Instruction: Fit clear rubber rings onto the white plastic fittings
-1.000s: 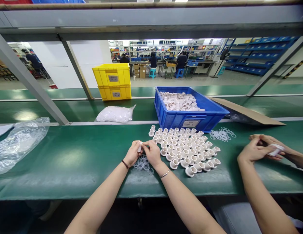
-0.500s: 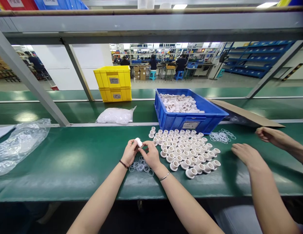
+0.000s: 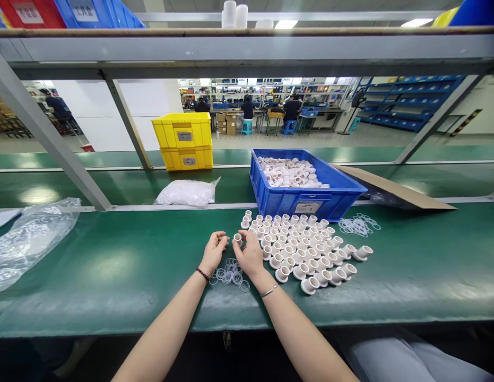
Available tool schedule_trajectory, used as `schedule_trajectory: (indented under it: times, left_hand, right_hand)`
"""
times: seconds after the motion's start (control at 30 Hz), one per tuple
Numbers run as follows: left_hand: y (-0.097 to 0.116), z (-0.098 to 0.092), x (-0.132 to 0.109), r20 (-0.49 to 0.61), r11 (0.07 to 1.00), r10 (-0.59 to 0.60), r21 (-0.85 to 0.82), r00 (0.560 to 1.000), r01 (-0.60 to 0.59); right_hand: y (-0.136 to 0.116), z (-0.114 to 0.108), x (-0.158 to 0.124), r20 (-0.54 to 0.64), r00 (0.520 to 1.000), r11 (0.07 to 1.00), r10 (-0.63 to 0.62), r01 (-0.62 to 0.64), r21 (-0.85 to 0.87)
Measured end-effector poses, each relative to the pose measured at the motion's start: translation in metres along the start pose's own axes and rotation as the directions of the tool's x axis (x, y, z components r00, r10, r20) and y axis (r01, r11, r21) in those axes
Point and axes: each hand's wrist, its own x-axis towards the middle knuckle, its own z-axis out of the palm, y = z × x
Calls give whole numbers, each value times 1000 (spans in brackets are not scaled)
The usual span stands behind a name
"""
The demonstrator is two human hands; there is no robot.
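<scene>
My right hand (image 3: 249,253) grips a small white flanged fitting (image 3: 237,239) between thumb and fingers, just left of the standing fittings. To its left is my left hand (image 3: 215,252), apart from the fitting, with thumb and fingers pressed together; whatever they hold, if anything, is too small to make out. A loose pile of clear rings (image 3: 230,274) lies on the green mat between my wrists. Many white fittings (image 3: 298,257) stand in rough rows on the mat to the right of my right hand.
Behind the rows sits a blue bin (image 3: 310,199) of white fittings. More rings (image 3: 356,225) lie right of it, near a cardboard sheet (image 3: 401,188). A white bag (image 3: 187,192), yellow crates (image 3: 183,143) and clear plastic (image 3: 40,239) are further left.
My hands have parted, and the fitting is now in my right hand alone. The other person's hands have left the view at right; one more fitting stands at the right end of the rows.
</scene>
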Motion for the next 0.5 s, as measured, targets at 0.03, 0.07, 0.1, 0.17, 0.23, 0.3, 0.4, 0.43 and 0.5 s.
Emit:
schedule_trajectory:
  times: [0.03, 0.07, 0.1, 0.17, 0.23, 0.3, 0.4, 0.43, 0.5]
  left_hand:
    - [0, 0, 0, 37, 1000, 1, 10, 999, -1]
    - [1, 1, -1, 78, 1000, 2, 23, 997, -4]
    - [1, 1, -2, 122, 999, 5, 41, 992, -10]
    - [1, 1, -2, 191, 996, 17, 85, 981, -34]
    - [-1, 2, -3, 218, 991, 29, 124, 975, -57]
    - [-2, 1, -3, 203, 990, 31, 126, 979, -57]
    - [-3, 1, -3, 180, 996, 17, 87, 984, -33]
    - [-3, 1, -3, 186, 997, 13, 78, 982, -28]
    - [-3, 1, -3, 205, 997, 14, 71, 979, -29]
  right_hand:
    - [1, 0, 0, -6, 1000, 1000, 4, -4, -17]
    - [1, 0, 0, -10, 1000, 999, 12, -13, -35]
    - [2, 1, 0, -13, 1000, 998, 23, -23, -53]
    - [2, 1, 0, -16, 999, 995, 47, -48, -87]
    - [2, 1, 1, -20, 997, 991, 68, -70, -110]
    - [2, 1, 1, -15, 997, 989, 81, -83, -122]
    - [1, 0, 1, -37, 997, 990, 70, -74, -123]
    - [0, -1, 1, -58, 997, 993, 50, -56, -108]
    - [-4, -2, -1, -85, 996, 999, -19, 16, -38]
